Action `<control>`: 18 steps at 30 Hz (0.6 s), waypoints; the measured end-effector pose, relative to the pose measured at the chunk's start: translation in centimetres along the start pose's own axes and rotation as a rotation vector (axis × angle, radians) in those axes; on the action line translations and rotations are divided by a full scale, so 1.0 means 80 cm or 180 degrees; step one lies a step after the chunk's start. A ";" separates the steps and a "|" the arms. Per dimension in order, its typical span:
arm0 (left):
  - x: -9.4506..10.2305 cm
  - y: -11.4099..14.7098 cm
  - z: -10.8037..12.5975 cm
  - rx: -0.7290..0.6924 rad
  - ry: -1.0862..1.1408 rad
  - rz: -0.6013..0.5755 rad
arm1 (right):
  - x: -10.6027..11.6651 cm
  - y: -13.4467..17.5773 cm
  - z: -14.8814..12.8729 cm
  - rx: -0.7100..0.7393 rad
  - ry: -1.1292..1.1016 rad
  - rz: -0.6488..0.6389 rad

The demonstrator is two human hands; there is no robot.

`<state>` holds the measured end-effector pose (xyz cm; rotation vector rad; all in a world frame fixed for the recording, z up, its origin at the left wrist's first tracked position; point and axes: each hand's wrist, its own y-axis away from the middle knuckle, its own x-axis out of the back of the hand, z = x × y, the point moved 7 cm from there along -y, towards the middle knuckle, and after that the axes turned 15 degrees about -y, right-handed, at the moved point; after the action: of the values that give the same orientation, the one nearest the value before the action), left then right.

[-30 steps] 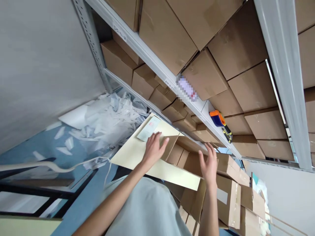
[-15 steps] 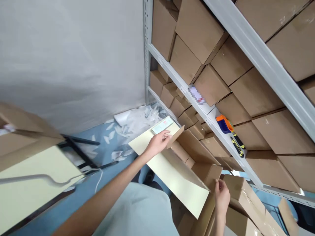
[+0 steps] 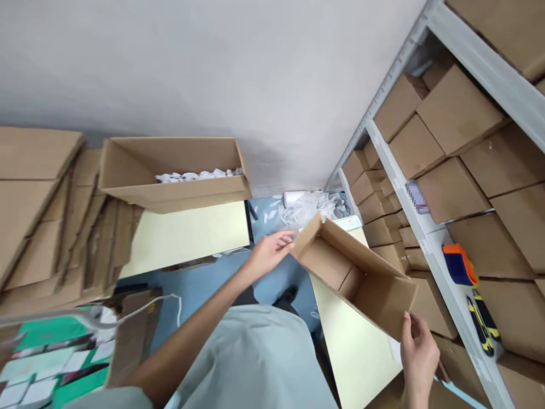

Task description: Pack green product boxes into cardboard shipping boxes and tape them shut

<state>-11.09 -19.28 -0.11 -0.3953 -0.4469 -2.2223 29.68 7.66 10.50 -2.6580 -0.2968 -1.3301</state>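
Note:
An open, tipped cardboard box spans my two hands, its open top facing me and its bare inside showing. My left hand is at its far left corner, fingers curled against the end panel; the fingertips are partly hidden. My right hand pinches the near right end panel between thumb and fingers. Beneath the box runs a pale yellow table top, partly covered by it. At that table's far end lies a light green and white packet.
Shelving full of cartons stands on the right, with an orange-blue tape dispenser and yellow-black cutters. To the left are an open carton of white bits, flattened cardboard and green-white packs. Plastic scraps litter the floor.
The view has swung left, bringing the other table and its carton into sight. The box has tilted so its inside faces me more. Both hands stay at its ends.

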 end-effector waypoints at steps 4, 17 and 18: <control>0.143 0.076 -0.092 0.0579 0.0103 0.0876 | -0.098 0.013 -0.120 0.0560 -0.0465 -0.0691; 0.430 0.246 -0.270 0.1733 -0.0252 0.2123 | -0.415 0.159 -0.478 0.1933 -0.0211 -0.2070; 0.439 0.249 -0.277 0.1744 -0.0286 0.2137 | -0.427 0.166 -0.492 0.1965 -0.0161 -0.2077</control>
<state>-20.29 -64.41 -1.33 -0.2906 -0.8082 -1.3703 -17.53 -17.75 5.77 -2.1214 -1.4131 -1.0473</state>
